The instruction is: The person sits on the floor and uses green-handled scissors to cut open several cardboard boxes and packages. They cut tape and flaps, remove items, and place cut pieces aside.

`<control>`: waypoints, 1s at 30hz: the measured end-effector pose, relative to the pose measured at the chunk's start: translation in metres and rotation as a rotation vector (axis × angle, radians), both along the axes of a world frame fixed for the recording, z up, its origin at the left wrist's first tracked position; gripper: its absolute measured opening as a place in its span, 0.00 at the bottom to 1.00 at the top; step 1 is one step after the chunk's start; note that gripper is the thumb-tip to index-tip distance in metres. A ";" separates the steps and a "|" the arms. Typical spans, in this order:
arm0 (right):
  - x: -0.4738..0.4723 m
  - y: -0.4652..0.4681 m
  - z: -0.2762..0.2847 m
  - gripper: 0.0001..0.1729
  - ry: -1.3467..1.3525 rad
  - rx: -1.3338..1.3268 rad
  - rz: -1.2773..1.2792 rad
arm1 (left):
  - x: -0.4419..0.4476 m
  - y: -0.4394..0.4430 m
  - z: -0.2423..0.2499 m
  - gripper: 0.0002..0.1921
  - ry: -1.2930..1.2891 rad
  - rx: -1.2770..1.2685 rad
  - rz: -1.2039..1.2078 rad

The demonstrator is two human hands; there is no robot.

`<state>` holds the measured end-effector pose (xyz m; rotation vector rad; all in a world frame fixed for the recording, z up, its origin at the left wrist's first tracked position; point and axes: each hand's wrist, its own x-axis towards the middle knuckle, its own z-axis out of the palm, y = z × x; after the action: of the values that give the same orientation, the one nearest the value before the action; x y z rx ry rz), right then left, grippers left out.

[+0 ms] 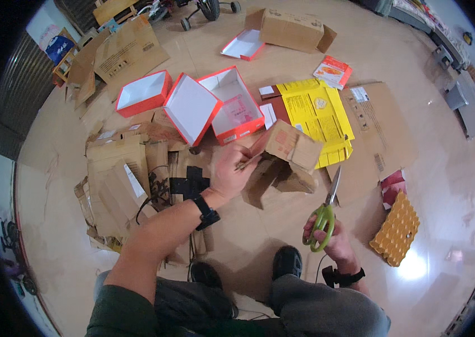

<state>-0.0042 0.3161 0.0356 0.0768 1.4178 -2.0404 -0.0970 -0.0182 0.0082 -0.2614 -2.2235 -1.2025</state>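
Note:
My left hand (pixel 234 170) grips a flap of a small brown cardboard box (pixel 292 145), which hangs tilted over the floor with its flaps loose. In my right hand (pixel 334 240) is a pair of scissors (pixel 325 219) with green handles. Their blades look closed and point up and away from me, just below the box. Behind the box lies a flattened yellow carton (pixel 317 113), partly over a flat brown cardboard sheet (pixel 382 126). Beyond my left hand, a white-lined red box lid (pixel 193 108) leans on an open red box (pixel 237 105).
A heap of flattened cardboard (pixel 119 181) lies at left, with black straps (pixel 190 183) beside it. Another red box (pixel 144 93) and an open brown carton (pixel 291 29) stand farther off. An orange egg-tray-like piece (pixel 396 231) rests at right. My shoes (pixel 286 261) are close below.

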 end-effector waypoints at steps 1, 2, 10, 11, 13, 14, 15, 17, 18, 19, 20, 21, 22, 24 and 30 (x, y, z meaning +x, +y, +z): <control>0.000 -0.001 0.001 0.23 -0.005 0.009 -0.003 | 0.003 -0.004 -0.001 0.14 0.024 -0.017 -0.008; -0.001 -0.002 0.001 0.23 -0.017 0.019 -0.007 | 0.005 -0.009 -0.001 0.14 0.050 -0.035 -0.017; -0.096 -0.038 0.022 0.20 0.237 0.316 -0.290 | 0.022 -0.028 -0.002 0.16 0.038 -0.109 -0.127; -0.113 -0.046 0.029 0.21 0.282 0.364 -0.290 | 0.024 -0.028 -0.002 0.17 0.066 -0.148 -0.172; -0.137 -0.067 0.041 0.23 0.378 0.522 -0.268 | 0.026 -0.026 -0.002 0.18 0.170 -0.212 -0.248; -0.142 -0.073 0.047 0.23 0.472 0.530 -0.251 | 0.028 -0.026 -0.002 0.18 0.168 -0.261 -0.292; -0.142 -0.076 0.052 0.24 0.492 0.576 -0.260 | 0.029 -0.026 -0.001 0.18 0.202 -0.300 -0.302; -0.139 -0.081 0.057 0.25 0.564 0.591 -0.272 | 0.034 -0.028 0.000 0.15 0.254 -0.380 -0.314; -0.132 -0.081 0.057 0.22 0.557 0.487 -0.336 | 0.037 -0.029 0.001 0.13 0.108 -0.340 -0.344; -0.125 -0.081 0.055 0.20 0.559 0.460 -0.348 | 0.041 -0.031 0.001 0.11 0.080 -0.430 -0.353; -0.118 -0.080 0.052 0.19 0.561 0.421 -0.363 | 0.043 -0.033 0.001 0.10 0.252 -0.559 -0.377; -0.110 -0.078 0.047 0.18 0.556 0.403 -0.375 | 0.046 -0.034 -0.001 0.09 0.419 -0.686 -0.402; -0.102 -0.077 0.040 0.18 0.460 0.226 -0.384 | 0.049 -0.035 -0.002 0.10 0.392 -0.720 -0.444; -0.091 -0.072 0.025 0.19 0.382 0.171 -0.329 | 0.054 -0.036 -0.008 0.09 0.319 -0.742 -0.394; -0.066 -0.050 -0.019 0.22 0.362 0.132 -0.146 | 0.065 -0.039 -0.026 0.12 0.099 -0.727 -0.375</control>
<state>-0.0704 0.2661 0.0161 -0.1450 1.8146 -2.1534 -0.0320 -0.0567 -0.0175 -1.0335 -2.5056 -0.4718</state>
